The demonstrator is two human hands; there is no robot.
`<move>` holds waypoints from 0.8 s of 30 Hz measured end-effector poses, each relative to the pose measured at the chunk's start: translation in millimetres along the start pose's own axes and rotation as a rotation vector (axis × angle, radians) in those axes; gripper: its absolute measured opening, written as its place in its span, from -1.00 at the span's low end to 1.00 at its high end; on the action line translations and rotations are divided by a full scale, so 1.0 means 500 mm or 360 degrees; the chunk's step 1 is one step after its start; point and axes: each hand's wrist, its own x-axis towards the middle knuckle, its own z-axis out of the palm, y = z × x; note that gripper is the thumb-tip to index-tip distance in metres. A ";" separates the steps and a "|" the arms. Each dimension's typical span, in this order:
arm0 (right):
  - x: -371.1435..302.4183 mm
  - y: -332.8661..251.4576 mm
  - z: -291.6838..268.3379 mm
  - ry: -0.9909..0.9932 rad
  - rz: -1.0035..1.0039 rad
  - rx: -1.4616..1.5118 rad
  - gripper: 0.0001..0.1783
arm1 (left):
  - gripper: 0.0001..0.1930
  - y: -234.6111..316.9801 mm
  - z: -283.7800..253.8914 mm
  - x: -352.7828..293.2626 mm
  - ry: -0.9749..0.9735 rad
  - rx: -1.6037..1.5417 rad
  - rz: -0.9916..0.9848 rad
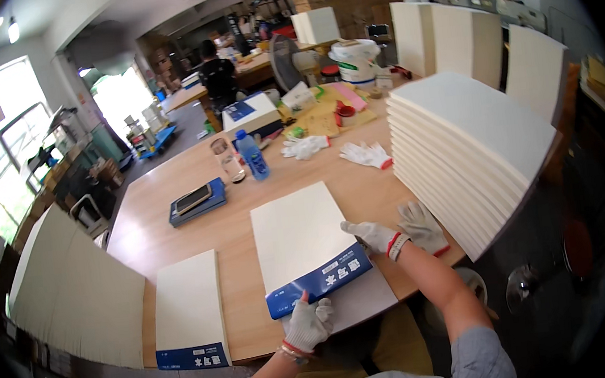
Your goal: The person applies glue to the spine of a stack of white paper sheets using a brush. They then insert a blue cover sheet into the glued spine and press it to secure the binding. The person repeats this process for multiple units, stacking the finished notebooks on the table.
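Note:
A cream sketch pad (299,231) with a blue paper band (320,280) across its near end lies in front of me, on a grey board or sheet (366,301) at the table's edge. My left hand (308,325), in a white knitted glove with a bare thumb tip, presses the thumb on the band's near edge, its other fingers curled. Also gloved, my right hand (374,237) grips the pad's right edge just above the band, its fingers partly hidden. A second banded pad (187,302) lies to the left.
At right stands a tall stack of pads (459,152), with a loose glove (423,227) beside it. More gloves (366,155), a blue bottle (252,155), a clear tumbler (228,161) and a phone (194,198) on a blue box lie farther back. Another paper stack (72,291) is at left.

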 end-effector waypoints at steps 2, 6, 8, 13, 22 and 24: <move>0.115 0.069 -0.071 0.0197 -0.0295 -0.0163 -0.40 | -0.64 -0.020 0.022 0.046 0.0127 -0.0584 -0.0124; 0.172 0.036 -0.048 -0.0080 -0.0380 -0.0095 -0.55 | -0.61 -0.003 -0.003 0.047 0.0047 -0.0595 0.0120; 0.142 -0.003 0.038 -0.0142 -0.0431 0.0192 -0.61 | -0.68 0.013 -0.044 0.012 0.0104 -0.0578 0.0241; 0.104 -0.006 0.220 -0.0173 -0.0677 0.0690 -0.61 | -0.75 0.033 -0.159 -0.128 0.0317 0.0101 0.0925; 0.177 0.044 0.657 -0.0283 -0.0645 -0.0238 -0.48 | -0.27 0.088 -0.430 -0.265 0.2008 0.0353 0.2079; 0.143 0.025 0.715 -0.0268 -0.0417 -0.0542 -0.42 | -0.16 0.064 -0.545 -0.233 0.2691 0.0812 0.1556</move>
